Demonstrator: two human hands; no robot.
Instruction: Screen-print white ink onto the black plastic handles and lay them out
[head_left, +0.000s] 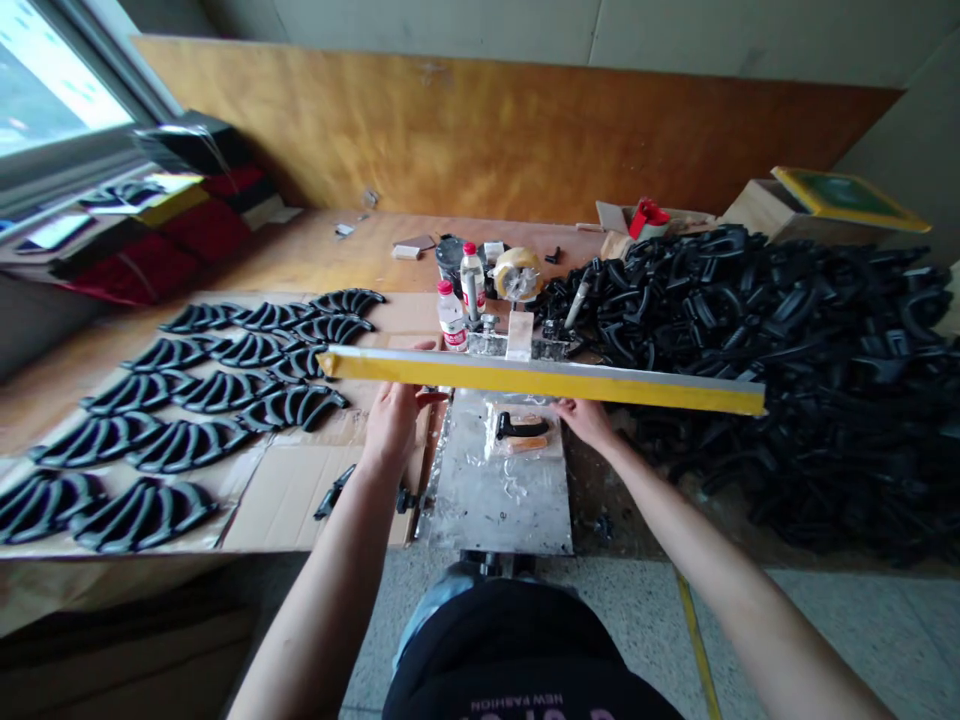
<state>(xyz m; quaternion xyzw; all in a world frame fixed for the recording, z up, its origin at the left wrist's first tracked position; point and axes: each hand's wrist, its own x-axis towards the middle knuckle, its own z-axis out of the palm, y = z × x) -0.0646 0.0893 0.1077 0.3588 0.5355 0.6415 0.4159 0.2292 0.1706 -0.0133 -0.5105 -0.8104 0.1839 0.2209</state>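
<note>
A long bar with a yellow face and a grey top [540, 378], like the edge of a frame, crosses above the metal plate [480, 500]. My left hand [395, 420] is at its left part, thumb stretched to the right. The bar covers most of that hand's fingers; some fingertips show above it. Just under the bar, my right hand [589, 422] points left with its fingers pressed together at the plate's right side. What they hold, if anything, is hidden. Between the hands, a black curved handle [523, 427] lies beside an orange piece on the plate.
Rows of black curved handles [187, 443] cover cardboard at left. A large heap of black parts [750, 300] fills the right. Behind the bar stand two red-capped bottles [451, 318], a tape roll [517, 273] and a metal clamp [487, 343]. A wooden board [480, 140] closes the back.
</note>
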